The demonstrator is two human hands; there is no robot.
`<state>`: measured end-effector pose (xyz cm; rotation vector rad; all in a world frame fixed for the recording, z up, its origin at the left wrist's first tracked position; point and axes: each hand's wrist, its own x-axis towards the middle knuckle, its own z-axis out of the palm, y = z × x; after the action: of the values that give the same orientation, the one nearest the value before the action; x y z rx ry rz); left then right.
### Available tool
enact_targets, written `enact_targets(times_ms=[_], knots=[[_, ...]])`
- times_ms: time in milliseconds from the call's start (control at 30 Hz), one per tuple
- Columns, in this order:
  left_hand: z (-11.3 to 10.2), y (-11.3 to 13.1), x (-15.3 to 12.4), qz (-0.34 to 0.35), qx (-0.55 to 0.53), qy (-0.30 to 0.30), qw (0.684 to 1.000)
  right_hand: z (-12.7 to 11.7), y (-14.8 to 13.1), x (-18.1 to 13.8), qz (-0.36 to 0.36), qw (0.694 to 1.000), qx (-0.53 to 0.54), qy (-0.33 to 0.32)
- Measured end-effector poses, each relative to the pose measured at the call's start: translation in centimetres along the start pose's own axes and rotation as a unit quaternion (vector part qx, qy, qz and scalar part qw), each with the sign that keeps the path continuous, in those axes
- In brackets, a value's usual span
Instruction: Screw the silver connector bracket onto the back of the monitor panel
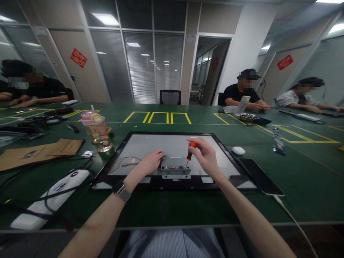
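Observation:
A flat monitor panel [150, 143] lies face down on the green table in front of me, its grey metal back up inside a black frame. A small metal connector bracket [176, 170] with ports sits near its front edge. My right hand [204, 154] pinches a small screwdriver [189, 153] with an orange and black handle, its tip down at the bracket's right end. My left hand [150, 162] rests with curled fingers on the panel at the bracket's left end. Thin wires [126, 163] run across the panel to the left of that hand.
A black phone [259, 175] on a white cable lies right of the panel, a white mouse [238, 150] beyond it. A pink-lidded bottle [98, 130], brown paper bags [40, 152] and a white device [53, 199] with black cables are on the left. Other people sit around the table.

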<state>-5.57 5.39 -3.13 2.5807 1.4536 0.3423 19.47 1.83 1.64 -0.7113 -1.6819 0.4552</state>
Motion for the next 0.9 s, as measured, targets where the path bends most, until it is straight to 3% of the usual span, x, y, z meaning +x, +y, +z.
enact_targets(times_ms=[133,333,567,767,900], knots=[[0.03,-0.04,-0.03,0.004,-0.008,0.006,1.0,-0.14,0.27,0.08,-0.017,0.998,-0.037,0.051],[-0.13,0.14,-0.08,-0.004,-0.007,0.0,1.0,-0.18,-0.15,-0.08,0.013,0.999,0.039,-0.029],[0.08,-0.05,0.05,0.003,-0.005,0.004,1.0,-0.03,0.67,-0.08,-0.01,0.998,-0.038,0.055],[0.1,-0.01,0.12,-0.003,-0.007,0.002,1.0,-0.19,0.3,-0.2,-0.006,0.999,0.031,-0.017],[0.3,-0.25,0.12,0.002,-0.002,0.005,1.0,-0.15,0.3,-0.07,-0.013,0.999,-0.02,0.039]])
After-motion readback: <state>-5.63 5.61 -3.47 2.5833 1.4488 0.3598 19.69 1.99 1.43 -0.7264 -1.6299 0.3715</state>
